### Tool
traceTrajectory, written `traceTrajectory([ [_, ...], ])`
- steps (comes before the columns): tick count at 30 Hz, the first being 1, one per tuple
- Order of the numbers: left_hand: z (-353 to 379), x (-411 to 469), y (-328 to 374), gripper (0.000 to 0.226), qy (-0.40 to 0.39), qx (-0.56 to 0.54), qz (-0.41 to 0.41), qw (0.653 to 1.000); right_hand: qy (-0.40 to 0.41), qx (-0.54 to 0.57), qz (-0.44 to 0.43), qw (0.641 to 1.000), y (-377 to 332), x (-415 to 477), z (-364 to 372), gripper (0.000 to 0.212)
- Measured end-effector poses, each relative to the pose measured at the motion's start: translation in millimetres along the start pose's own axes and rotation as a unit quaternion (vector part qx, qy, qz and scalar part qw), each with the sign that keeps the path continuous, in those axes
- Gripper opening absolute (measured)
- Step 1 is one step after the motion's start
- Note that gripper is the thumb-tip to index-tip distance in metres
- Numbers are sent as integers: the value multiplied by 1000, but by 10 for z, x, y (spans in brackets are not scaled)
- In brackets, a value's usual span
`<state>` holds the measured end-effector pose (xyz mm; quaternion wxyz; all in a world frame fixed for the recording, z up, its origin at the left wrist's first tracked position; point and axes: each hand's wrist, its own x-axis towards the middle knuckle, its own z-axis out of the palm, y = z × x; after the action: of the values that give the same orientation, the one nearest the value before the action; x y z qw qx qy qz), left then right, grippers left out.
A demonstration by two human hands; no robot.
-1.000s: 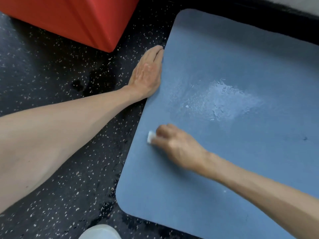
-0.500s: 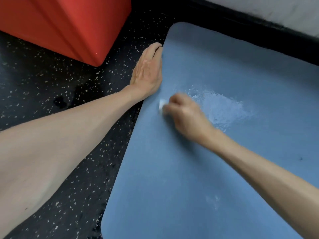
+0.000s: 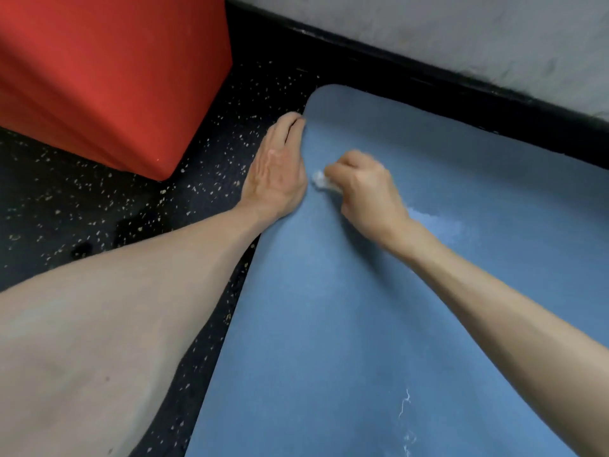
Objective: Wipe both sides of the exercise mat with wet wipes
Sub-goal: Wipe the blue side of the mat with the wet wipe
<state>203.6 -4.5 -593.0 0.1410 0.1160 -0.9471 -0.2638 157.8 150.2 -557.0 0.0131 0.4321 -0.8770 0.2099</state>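
A blue exercise mat point(image 3: 346, 324) lies flat on the dark speckled floor. My left hand point(image 3: 275, 169) rests flat with straight fingers along the mat's left edge, near its far corner. My right hand point(image 3: 365, 189) is curled round a small crumpled white wet wipe point(image 3: 320, 180) and presses it on the mat just right of my left hand. A pale wet patch point(image 3: 435, 222) shows on the mat behind my right wrist. Thin white streaks point(image 3: 405, 410) mark the mat near the bottom of the view.
A large red block point(image 3: 99, 70) stands on the floor point(image 3: 82, 209) to the left of the mat. A grey wall point(image 3: 445, 31) with a black skirting point(image 3: 428, 77) runs along the mat's far edge.
My right hand has swept the wipe up along the mat's left side toward my left hand. The view has shifted so more of the wall shows. My left hand has stayed in place.
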Motion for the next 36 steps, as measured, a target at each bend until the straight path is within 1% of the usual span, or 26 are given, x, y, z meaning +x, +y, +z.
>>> traceTrajectory([
  [2, 8, 5, -9, 50, -3, -4, -7, 1000, 27, 2, 42, 999, 40, 132, -4, 14],
  [3, 8, -1, -7, 49, -8, -7, -10, 1000, 21, 7, 43, 999, -4, 54, -5, 20],
  [5, -4, 4, 7, 47, -15, -12, -10, 1000, -29, 24, 10, 999, -164, -204, -29, 33],
  [7, -22, 14, 21, 46, -20, -13, -6, 1000, -94, 32, -26, 995, -236, -381, -69, 23],
  [9, -30, 9, 27, 46, -23, -8, 4, 1000, -116, 34, -37, 992, -71, -183, -101, 29],
  [10, -35, 0, 29, 46, -25, -6, 8, 1000, -100, 37, -14, 994, 42, 13, -102, 28],
  [12, -46, -15, 28, 44, -30, -3, 15, 999, -49, 6, 44, 998, 302, 456, -90, 25],
  [14, -51, -25, 19, 43, -38, 2, 40, 998, -20, -7, 111, 994, 505, 770, -75, 36],
  [15, -49, -28, 12, 43, -42, 4, 55, 998, -3, 1, 132, 991, 531, 828, -65, 39],
  [16, -47, -24, 6, 43, -46, 5, 63, 997, 12, 11, 143, 990, 479, 813, -63, 36],
  [18, -39, -13, -2, 44, -50, 3, 69, 996, 23, 19, 111, 993, 300, 602, -60, 28],
  [20, -33, -11, -3, 43, -49, -5, 67, 997, -25, 27, 50, 998, 144, 333, -61, 25],
  [21, -32, -13, -3, 42, -48, -10, 62, 997, -60, 29, 33, 997, 150, 298, -71, 28],
  [22, -30, -8, 1, 41, -48, -16, 56, 997, -76, 23, 27, 996, 228, 372, -77, 32],
  [26, -37, -8, 21, 41, -54, -29, 32, 998, -30, -47, 67, 996, 643, 948, -136, 35],
  [28, -39, -6, 21, 42, -55, -36, 25, 997, -26, -77, 67, 994, 651, 952, -129, 40],
  [30, -49, -3, 24, 42, -56, -38, 17, 998, -28, -68, 43, 996, 539, 699, -119, 44],
  [32, -54, -4, 30, 42, -56, -37, 15, 998, -48, -37, -8, 998, 426, 330, -136, 40],
  [34, -53, -6, 35, 42, -57, -37, 17, 998, -72, -26, -51, 996, 445, 227, -189, 36],
  [35, -49, -7, 35, 41, -57, -38, 18, 998, -70, -33, -52, 996, 523, 320, -212, 36],
  [36, -47, -11, 38, 41, -57, -39, 19, 997, -52, -50, -32, 997, 631, 456, -215, 35],
])
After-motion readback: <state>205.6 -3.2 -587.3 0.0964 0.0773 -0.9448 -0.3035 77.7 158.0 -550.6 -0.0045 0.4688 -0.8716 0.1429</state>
